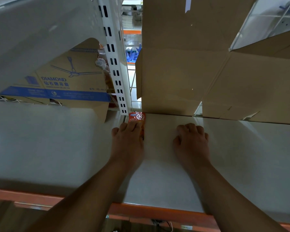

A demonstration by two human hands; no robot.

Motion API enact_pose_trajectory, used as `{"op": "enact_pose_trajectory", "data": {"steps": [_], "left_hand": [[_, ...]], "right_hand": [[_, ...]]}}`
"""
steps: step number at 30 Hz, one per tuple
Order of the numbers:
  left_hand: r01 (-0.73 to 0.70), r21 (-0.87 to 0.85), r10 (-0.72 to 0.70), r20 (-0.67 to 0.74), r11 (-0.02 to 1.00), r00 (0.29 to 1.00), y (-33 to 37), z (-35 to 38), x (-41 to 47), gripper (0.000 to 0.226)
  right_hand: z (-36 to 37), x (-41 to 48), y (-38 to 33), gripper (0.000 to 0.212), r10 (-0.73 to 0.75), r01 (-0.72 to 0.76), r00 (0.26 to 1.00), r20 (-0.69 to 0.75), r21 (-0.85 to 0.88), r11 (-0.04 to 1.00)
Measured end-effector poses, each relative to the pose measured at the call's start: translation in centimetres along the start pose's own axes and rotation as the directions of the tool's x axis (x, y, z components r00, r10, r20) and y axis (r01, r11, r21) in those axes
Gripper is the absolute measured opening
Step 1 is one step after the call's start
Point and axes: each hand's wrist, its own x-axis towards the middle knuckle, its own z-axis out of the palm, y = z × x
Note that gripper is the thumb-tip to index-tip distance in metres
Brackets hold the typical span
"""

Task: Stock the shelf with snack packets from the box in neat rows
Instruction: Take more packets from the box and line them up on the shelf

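A red snack packet lies flat at the back left corner of the white shelf, against the cardboard at the rear. My left hand rests on top of it with fingers laid flat over its near part. My right hand sits on the bare shelf about a hand's width to the right, fingers curled under, with nothing visible in it. No stock box shows in this view.
Flattened brown cardboard lines the back of the shelf. A white slotted upright stands at the left, with a ceiling-fan carton behind it. An orange rail edges the shelf front.
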Motion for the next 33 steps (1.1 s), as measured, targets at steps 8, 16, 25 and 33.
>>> {"op": "enact_pose_trajectory", "data": {"steps": [8, 16, 25, 33], "left_hand": [[0.007, -0.053, -0.013, -0.116, 0.999, 0.993, 0.6, -0.9, -0.5, 0.037], [-0.035, -0.035, 0.030, -0.124, 0.999, 0.992, 4.5, -4.7, -4.8, 0.052], [-0.104, -0.262, -0.027, -0.451, 0.959, 0.892, 10.8, -27.4, -3.0, 0.060], [-0.021, -0.309, -0.092, -0.348, 0.951, 0.933, 6.0, -44.9, -6.1, 0.046]], "right_hand": [[-0.6, -0.1, 0.2, 0.026, -0.008, 0.007, 1.000, 0.011, 0.132, 0.991], [-4.2, -0.5, -0.2, 0.045, -0.166, 0.149, 0.986, 0.027, 0.318, 0.936], [-25.5, 0.0, -8.1, 0.033, -0.295, 0.590, 0.807, -0.512, 0.668, 0.454], [-37.5, -1.0, -16.5, 0.028, -0.442, 0.711, 0.703, -0.557, 0.561, 0.423]]}}
